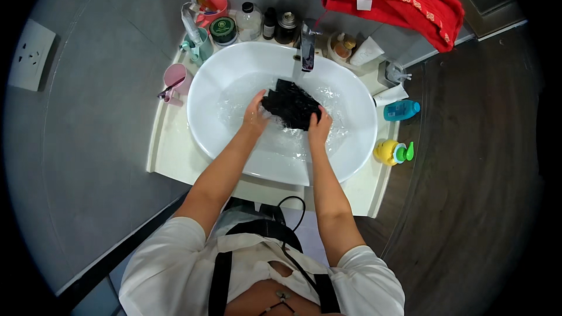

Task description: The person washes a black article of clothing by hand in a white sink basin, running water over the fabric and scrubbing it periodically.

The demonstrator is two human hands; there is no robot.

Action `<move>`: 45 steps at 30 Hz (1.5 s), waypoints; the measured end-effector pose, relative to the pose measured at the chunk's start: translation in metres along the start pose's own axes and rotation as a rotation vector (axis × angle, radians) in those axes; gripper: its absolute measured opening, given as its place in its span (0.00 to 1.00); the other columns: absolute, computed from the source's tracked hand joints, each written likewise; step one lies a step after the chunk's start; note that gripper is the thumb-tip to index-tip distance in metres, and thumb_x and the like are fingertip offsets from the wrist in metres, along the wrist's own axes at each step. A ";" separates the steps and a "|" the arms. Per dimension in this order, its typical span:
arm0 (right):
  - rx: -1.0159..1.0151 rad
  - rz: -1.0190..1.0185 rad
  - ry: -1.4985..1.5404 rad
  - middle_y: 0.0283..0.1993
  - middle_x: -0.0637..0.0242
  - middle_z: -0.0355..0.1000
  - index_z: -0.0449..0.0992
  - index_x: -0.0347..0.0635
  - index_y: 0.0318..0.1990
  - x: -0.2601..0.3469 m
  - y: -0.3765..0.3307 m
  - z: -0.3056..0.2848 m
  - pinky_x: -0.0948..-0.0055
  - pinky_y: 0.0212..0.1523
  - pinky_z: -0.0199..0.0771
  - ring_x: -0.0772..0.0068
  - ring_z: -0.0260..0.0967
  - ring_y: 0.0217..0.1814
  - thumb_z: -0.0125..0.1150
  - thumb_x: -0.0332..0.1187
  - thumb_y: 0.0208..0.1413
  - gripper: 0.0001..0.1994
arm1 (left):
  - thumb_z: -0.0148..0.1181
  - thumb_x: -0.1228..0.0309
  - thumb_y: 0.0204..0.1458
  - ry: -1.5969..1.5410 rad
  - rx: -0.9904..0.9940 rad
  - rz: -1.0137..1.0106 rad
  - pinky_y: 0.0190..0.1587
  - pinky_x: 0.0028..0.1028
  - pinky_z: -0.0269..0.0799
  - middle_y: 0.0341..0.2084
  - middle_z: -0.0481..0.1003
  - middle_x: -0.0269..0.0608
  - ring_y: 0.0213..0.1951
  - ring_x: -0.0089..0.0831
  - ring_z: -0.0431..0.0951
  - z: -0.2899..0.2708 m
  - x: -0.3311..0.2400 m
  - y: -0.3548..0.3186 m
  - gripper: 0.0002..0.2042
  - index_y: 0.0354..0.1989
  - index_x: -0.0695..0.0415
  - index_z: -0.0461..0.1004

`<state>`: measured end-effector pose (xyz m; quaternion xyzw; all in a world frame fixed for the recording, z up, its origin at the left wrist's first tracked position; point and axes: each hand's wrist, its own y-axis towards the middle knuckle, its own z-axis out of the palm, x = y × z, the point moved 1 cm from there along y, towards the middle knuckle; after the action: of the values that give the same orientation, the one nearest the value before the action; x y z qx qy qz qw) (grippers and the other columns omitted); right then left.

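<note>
Head view: a bunched black cloth [291, 104] is held in the water of a white oval basin [357, 140], near the middle and just below the faucet [308, 47], from which a thin stream of water is seen falling. The left hand [255, 114] is closed on the cloth's left edge, and the right hand [320, 125] is closed on its lower right corner, so that the wet fabric is gripped between the two. Both forearms are stretched in from the lower edge, over the front rim of the basin. On the pale counter behind the basin, a teal cup [201, 45] with a toothpaste tube, a pink cup [215, 6], a round green-lidded jar [223, 29] and several dark bottles [278, 24] are lined up. A pink mug [177, 79] is set on the left side. To the right, a blue bottle [401, 109] is laid on its side and a yellow bottle [389, 152] is placed near the counter's edge. A red towel [391, 1] is hung on the wall above.
</note>
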<state>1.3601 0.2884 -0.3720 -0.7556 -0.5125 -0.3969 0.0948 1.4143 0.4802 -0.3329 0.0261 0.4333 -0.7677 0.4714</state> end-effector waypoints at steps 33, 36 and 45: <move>0.000 -0.299 0.198 0.51 0.48 0.53 0.67 0.47 0.44 0.170 -0.002 -0.076 0.63 0.51 0.59 0.49 0.55 0.53 0.61 0.41 0.42 0.20 | 0.47 0.56 0.51 -0.126 0.314 -0.128 0.36 0.33 0.71 0.28 0.72 0.40 0.31 0.33 0.73 0.081 -0.031 -0.063 0.15 0.31 0.56 0.68; 0.004 -0.230 0.287 0.50 0.50 0.54 0.67 0.48 0.44 0.188 -0.015 -0.071 0.62 0.43 0.66 0.49 0.57 0.51 0.57 0.43 0.44 0.19 | 0.46 0.52 0.52 0.059 0.221 -0.095 0.27 0.26 0.69 0.20 0.67 0.36 0.22 0.29 0.71 0.093 -0.037 -0.073 0.17 0.25 0.56 0.65; -0.156 -0.031 0.411 0.32 0.58 0.66 0.69 0.35 0.32 0.193 0.010 -0.055 0.66 0.36 0.64 0.60 0.64 0.36 0.50 0.34 0.52 0.09 | 0.45 0.63 0.52 0.190 0.197 0.022 0.24 0.26 0.67 0.17 0.68 0.34 0.20 0.27 0.69 0.086 -0.026 -0.064 0.12 0.21 0.54 0.66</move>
<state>1.3711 0.3882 -0.1981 -0.6559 -0.4617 -0.5824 0.1324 1.4126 0.4504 -0.2274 0.1498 0.3981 -0.7954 0.4317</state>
